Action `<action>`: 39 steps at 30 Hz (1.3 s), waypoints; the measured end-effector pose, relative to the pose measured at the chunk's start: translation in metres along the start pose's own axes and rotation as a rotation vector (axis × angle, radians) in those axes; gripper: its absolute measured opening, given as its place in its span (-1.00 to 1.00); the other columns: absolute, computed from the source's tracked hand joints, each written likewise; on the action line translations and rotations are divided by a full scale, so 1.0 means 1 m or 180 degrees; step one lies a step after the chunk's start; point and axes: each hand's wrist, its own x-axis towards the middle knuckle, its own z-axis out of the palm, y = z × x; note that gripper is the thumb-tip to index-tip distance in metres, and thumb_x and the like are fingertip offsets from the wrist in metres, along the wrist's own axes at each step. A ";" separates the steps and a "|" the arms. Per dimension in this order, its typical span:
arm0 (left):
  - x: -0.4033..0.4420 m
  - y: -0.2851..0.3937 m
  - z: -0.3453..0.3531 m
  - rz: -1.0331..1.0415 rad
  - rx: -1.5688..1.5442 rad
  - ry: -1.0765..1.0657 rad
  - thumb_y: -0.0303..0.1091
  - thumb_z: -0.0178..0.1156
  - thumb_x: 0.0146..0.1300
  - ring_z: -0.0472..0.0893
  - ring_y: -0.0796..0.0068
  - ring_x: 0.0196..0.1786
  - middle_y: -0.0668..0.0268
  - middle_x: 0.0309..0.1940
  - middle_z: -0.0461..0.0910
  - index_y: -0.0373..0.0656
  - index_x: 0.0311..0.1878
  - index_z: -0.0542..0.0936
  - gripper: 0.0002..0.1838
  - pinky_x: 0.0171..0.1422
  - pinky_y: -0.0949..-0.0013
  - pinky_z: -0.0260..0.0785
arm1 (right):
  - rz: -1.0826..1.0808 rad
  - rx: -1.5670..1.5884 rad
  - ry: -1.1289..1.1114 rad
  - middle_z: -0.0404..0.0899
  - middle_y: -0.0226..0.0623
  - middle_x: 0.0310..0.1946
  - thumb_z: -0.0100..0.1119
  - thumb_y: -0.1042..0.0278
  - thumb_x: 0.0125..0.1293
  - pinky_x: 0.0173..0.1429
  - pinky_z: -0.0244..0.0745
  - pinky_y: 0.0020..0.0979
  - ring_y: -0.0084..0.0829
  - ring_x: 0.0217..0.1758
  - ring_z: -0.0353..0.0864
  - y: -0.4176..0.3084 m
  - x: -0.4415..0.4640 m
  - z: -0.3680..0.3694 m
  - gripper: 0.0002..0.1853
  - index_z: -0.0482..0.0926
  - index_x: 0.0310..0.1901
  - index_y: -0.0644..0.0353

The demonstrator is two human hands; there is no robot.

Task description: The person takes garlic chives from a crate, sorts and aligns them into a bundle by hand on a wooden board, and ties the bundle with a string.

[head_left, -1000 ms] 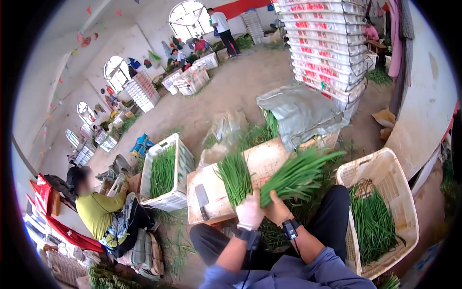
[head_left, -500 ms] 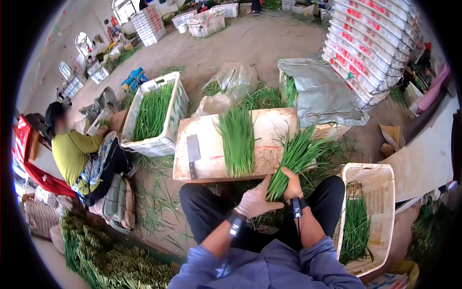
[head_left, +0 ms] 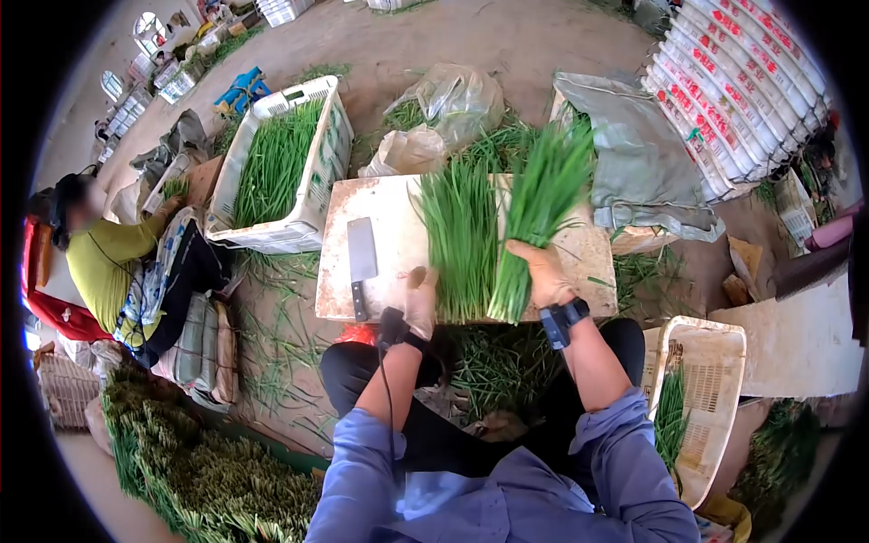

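Observation:
My right hand (head_left: pixel 540 276) is closed around the lower part of a bunch of garlic chives (head_left: pixel 541 199), held upright on the board with its leafy tops fanning away from me. Just left of it, another pile of garlic chives (head_left: pixel 459 240) lies on the white board (head_left: pixel 389 204). Against the lower left side of that pile rests my left hand (head_left: pixel 419 303), in a pale glove, its thumb apart and its other fingers partly hidden. A cleaver (head_left: pixel 361 253) with a dark handle lies flat at the board's left.
A white crate (head_left: pixel 339 136) of chives stands beyond the board's left end. Another crate (head_left: pixel 724 398) sits by my right knee. A grey sheet (head_left: pixel 638 145) covers a container at the right, before stacked crates (head_left: pixel 733 90). A person in yellow-green (head_left: pixel 104 271) sits at left.
My right hand has brought the bunch forward onto the board beside the pile. My left hand has left the bunch and moved to the pile's left side. The view has shifted somewhat.

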 end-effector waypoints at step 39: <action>0.012 -0.001 0.020 0.0212 0.0317 -0.0007 -0.44 0.42 0.25 0.68 0.34 -0.08 0.12 -0.06 0.71 -0.33 -0.09 0.69 -0.78 0.05 0.29 0.55 | -0.0042 -0.3438 -0.0268 0.64 0.38 0.20 0.35 0.08 0.42 0.38 0.52 -0.10 0.15 0.30 0.66 0.069 0.076 -0.002 -0.26 0.42 0.41 0.55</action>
